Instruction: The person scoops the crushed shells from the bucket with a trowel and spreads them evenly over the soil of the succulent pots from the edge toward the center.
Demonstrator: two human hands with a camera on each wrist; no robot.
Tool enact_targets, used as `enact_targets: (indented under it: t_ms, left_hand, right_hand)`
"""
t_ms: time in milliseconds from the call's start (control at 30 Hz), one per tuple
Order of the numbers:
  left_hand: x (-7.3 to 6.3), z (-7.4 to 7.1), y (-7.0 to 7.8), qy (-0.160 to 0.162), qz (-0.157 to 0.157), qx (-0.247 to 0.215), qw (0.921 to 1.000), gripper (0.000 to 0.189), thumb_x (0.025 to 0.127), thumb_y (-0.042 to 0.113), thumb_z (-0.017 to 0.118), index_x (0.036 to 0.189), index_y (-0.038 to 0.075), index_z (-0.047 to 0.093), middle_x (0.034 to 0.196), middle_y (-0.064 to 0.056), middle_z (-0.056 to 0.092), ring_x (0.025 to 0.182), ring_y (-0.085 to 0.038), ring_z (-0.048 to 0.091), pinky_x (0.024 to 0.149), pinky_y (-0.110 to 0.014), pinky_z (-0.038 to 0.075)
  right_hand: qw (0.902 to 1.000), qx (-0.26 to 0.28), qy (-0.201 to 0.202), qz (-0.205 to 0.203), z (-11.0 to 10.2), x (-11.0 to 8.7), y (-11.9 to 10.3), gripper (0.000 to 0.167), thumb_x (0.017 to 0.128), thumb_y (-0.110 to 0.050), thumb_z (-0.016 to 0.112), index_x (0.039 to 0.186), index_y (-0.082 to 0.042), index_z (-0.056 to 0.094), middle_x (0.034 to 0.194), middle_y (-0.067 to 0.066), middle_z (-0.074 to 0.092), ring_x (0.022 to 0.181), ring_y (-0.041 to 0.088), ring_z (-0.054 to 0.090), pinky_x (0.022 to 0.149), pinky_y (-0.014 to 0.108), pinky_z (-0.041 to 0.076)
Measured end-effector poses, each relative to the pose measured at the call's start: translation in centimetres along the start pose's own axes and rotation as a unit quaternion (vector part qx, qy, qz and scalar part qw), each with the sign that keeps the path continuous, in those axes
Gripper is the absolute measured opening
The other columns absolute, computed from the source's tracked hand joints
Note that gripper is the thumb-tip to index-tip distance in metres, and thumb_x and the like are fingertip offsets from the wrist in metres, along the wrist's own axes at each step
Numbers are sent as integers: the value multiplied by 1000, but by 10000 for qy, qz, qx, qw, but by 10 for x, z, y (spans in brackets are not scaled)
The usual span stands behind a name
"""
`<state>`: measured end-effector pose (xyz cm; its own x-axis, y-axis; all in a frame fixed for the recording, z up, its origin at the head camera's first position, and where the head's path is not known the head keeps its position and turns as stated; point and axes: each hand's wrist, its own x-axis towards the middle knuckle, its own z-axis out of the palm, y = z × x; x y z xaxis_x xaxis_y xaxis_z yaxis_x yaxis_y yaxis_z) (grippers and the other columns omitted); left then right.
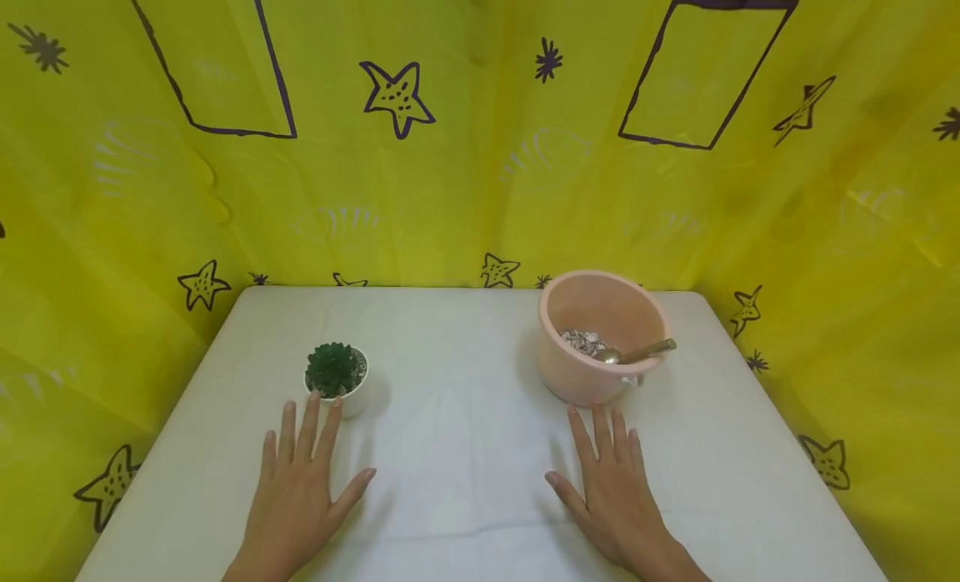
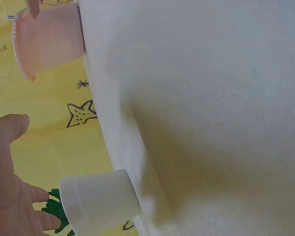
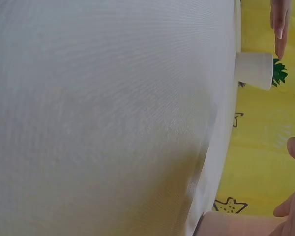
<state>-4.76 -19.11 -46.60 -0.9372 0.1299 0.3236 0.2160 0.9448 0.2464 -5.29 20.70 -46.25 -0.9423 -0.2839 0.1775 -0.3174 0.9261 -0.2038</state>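
Note:
A small white pot [image 1: 352,400] with a green succulent [image 1: 330,368] stands on the left of the table. My left hand [image 1: 295,490] hovers in front of it, fingers straight and spread, holding nothing; in the head view its fingertips overlap the pot's near rim. On the right stands a pink bucket [image 1: 573,378] with greyish-white pebbly bits [image 1: 583,342] inside. A metal spoon [image 1: 637,352] leans in it, its handle over the rim. My right hand [image 1: 617,499], also spread and holding nothing, is just in front of the bucket. Whether any fingertip touches is unclear.
A white cloth covers the table [image 1: 450,449], with a crease near the front. Behind and at both sides hangs a yellow curtain [image 1: 465,173] with dark stars and outlined shapes. Between pot and bucket lies a stretch of white cloth.

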Motion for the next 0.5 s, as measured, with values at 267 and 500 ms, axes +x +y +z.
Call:
enact_targets:
  t_ms: [267, 500]
  left_hand:
    - [4, 0, 6, 109, 210, -289, 9993, 97, 94, 54, 70, 165, 3, 28, 169, -28, 23, 157, -48, 10, 121, -69, 17]
    - [10, -2, 16, 123, 371, -945, 9948, 94, 93, 43, 77, 164, 4, 30, 170, -22, 25, 155, -50, 17, 121, -66, 25]
  right_hand:
    - [9971, 406, 613, -219, 0, 2, 1, 86, 103, -47, 64, 164, 1, 25, 167, 32, 20, 152, 51, 24, 125, 57, 21]
    - [9912, 917, 936, -192, -2, 3, 1, 85, 101, -39, 70, 162, 3, 29, 167, 28, 27, 151, 47, 31, 128, 41, 17]
